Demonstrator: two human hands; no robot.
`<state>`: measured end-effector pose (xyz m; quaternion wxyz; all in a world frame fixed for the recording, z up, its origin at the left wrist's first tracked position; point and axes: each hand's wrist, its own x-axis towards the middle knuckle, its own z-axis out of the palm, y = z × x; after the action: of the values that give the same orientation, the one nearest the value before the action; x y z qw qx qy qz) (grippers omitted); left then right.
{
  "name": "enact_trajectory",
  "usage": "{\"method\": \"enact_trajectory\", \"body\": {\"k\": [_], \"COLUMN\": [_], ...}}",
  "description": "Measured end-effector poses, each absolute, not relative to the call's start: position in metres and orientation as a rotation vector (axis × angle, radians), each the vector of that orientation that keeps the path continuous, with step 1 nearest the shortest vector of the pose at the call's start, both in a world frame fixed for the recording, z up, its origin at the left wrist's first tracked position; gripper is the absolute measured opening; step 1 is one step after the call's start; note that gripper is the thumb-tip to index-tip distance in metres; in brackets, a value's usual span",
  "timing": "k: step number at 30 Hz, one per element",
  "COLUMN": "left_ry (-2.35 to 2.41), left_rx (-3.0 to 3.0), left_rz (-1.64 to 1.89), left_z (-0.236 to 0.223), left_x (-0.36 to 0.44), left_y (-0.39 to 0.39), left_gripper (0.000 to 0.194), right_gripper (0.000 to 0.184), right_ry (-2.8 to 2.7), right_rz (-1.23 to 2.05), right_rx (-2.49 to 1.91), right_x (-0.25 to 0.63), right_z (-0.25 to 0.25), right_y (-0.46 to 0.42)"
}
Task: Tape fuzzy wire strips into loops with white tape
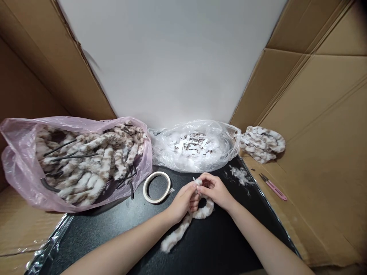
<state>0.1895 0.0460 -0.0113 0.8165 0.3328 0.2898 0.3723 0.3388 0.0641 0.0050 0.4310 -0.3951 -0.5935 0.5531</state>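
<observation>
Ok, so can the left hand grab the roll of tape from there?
Probably yes: the tape roll lies close beside the left hand, with only bare black table between. But that hand is holding the fluffy strip, so it might need to let go first.

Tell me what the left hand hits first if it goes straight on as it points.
Left hand: most likely the right hand, just ahead across the held end of the furry strip. Depth is hard to judge from one view.
</observation>
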Motion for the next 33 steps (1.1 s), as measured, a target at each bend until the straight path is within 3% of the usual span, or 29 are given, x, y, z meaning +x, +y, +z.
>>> {"method": "enact_trajectory", "body": {"k": [5,13,18,23,26,33], "left_ry": [0.634,0.663,0.652,0.635,0.586,0.496], "left_rx": [0.722,0.761,0.757,0.737,0.718,0.712], "left_rz": [0.816,0.863,0.888,0.871,0.821,0.759], "left_z": [-0.011,-0.007,-0.008,-0.013,-0.012,-0.009], "left_x": [0.192,0.195,0.194,0.193,0.191,0.186], "left_y": [0.046,0.042,0.044,0.049,0.049,0.048], "left_gripper": [0.036,0.038,0.038,0.045,0.053,0.040], "right_gripper": [0.004,0.012,0.003,0.011,0.012,0.007], "right_ry": [-1.494,-1.432,-1.734,-2.029,-2.080,-1.976], "right_rz": [1.131,1.022,0.828,0.526,0.492,0.723], "right_rx": [-0.964,-0.958,-0.887,-0.792,-0.787,-0.809], "right_x": [0.339,0.343,0.344,0.342,0.342,0.353], "right_z": [0.004,0.005,0.018,0.022,0.021,0.025], "right_y": [0.065,0.067,0.059,0.055,0.056,0.060]}}
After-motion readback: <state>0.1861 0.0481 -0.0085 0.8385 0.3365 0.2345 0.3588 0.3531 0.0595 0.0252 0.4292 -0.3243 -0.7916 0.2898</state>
